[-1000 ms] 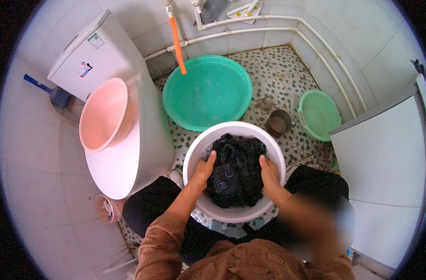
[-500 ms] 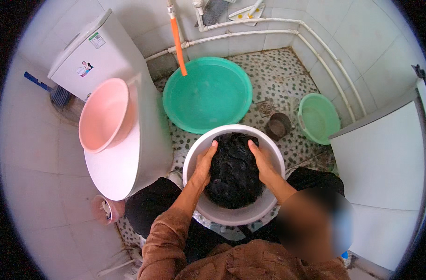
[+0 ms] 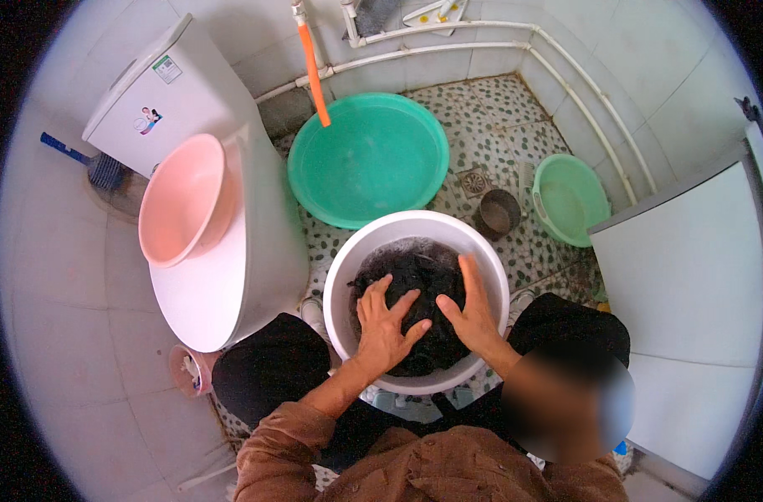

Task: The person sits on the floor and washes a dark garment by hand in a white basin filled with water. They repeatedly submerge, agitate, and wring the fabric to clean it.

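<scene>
While dark wet cloth (image 3: 415,266) lies bunched in the white basin (image 3: 340,268), just this side of the green basin (image 3: 314,197), the left hand (image 3: 384,335) spreads its fingers over it and the right hand (image 3: 475,318) stands wide beside it, neither gripping. I'd call this kneading in the wash; a squeeze would need fingers closing round a fold.

Small rectangular green-and-white label (image 3: 166,69) with a square code, high on a glossy white ceramic toilet tank (image 3: 199,94), small multicoloured figure-printed sticker (image 3: 149,121) lower down, print on both too tiny to read.
</scene>
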A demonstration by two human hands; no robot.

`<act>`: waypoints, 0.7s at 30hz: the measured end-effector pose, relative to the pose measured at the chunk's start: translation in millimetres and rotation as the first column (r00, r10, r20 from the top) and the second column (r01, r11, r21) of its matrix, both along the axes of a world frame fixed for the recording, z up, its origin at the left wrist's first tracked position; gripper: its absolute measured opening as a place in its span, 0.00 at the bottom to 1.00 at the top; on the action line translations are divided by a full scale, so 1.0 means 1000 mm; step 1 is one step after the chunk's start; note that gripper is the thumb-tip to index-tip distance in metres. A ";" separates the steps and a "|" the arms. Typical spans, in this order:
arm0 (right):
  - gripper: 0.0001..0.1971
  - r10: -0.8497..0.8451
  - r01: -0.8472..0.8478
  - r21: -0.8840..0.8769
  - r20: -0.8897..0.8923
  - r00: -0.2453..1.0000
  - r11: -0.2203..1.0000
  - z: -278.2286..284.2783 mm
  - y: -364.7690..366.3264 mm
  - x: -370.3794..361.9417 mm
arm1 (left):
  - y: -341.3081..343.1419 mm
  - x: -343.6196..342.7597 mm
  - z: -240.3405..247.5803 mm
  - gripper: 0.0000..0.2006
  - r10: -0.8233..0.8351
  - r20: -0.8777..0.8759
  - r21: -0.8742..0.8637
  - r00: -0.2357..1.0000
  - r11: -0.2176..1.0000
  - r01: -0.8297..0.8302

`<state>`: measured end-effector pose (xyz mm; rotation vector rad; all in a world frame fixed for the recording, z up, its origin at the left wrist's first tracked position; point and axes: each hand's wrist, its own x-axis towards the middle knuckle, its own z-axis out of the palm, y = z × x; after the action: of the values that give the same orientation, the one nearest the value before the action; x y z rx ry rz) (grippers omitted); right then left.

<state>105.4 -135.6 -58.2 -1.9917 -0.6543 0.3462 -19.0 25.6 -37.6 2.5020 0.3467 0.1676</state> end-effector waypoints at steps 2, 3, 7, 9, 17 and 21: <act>0.35 0.085 -0.075 -0.194 0.044 0.995 0.978 -0.003 0.001 0.000 | -0.004 0.004 -0.012 0.28 0.006 -0.051 0.064 0.999 0.998 -0.003; 0.35 0.143 -0.116 -0.290 0.075 0.987 0.950 0.001 0.003 -0.003 | -0.002 0.007 -0.018 0.28 0.003 -0.080 0.042 0.997 0.999 0.000; 0.32 0.211 -0.170 -0.479 0.032 0.977 0.861 0.008 0.020 -0.004 | 0.004 0.023 -0.034 0.27 -0.003 -0.195 -0.061 0.981 0.998 -0.009; 0.31 0.203 -0.118 -0.474 0.133 0.970 0.873 -0.010 0.032 -0.002 | 0.009 0.032 -0.045 0.26 0.029 -0.230 -0.010 0.973 0.999 -0.033; 0.21 0.171 -0.048 -0.418 0.261 0.950 0.907 -0.039 0.064 0.016 | 0.023 0.057 -0.070 0.22 0.128 -0.181 0.030 0.975 0.992 -0.124; 0.23 0.149 -0.054 -0.379 0.224 0.963 0.924 -0.039 0.057 0.020 | 0.028 0.053 -0.073 0.22 0.128 -0.086 -0.136 0.988 0.981 -0.139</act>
<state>125.3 -79.1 -97.1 -2.3928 -0.9084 0.3004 33.6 53.6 -110.8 2.3499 0.5404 0.0967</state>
